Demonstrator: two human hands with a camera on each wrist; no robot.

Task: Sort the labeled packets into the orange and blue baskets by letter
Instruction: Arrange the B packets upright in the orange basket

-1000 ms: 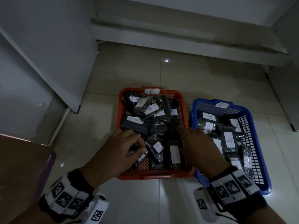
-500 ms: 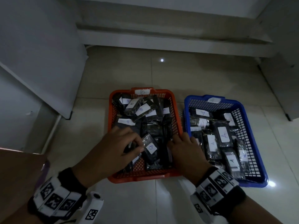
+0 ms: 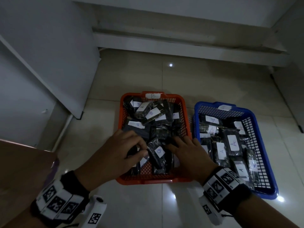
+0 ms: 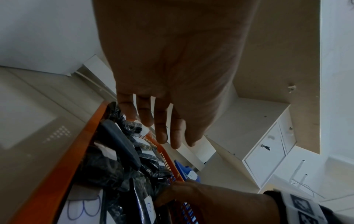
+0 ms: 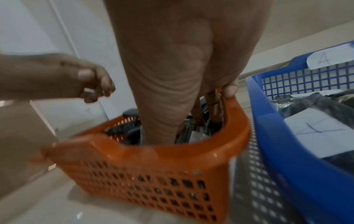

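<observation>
The orange basket (image 3: pixel 153 180) marked B stands on the floor, full of dark packets with white B labels. Right of it the blue basket (image 3: pixel 205 105) holds packets labelled A (image 3: pixel 232 143). My left hand (image 3: pixel 141 148) hovers over the near left of the orange basket, fingers loosely curled and holding nothing, beside a B packet (image 3: pixel 158 153). My right hand (image 3: pixel 179 142) lies over the near right of the orange basket, fingers spread on the packets. In the right wrist view its fingers (image 5: pixel 212 109) reach down inside the orange basket (image 5: pixel 153 151), one fingertip on the rim.
A white cabinet (image 3: pixel 49 55) stands at the left and a low white ledge (image 3: pixel 181 40) runs along the back. A brown surface (image 3: pixel 21 170) sits at the near left. Tiled floor (image 3: pixel 164 203) surrounds both baskets. White drawers (image 4: pixel 268 151) show in the left wrist view.
My right hand has moved left from the gap between the baskets to the packets in the orange basket. The left hand has stayed over the same corner.
</observation>
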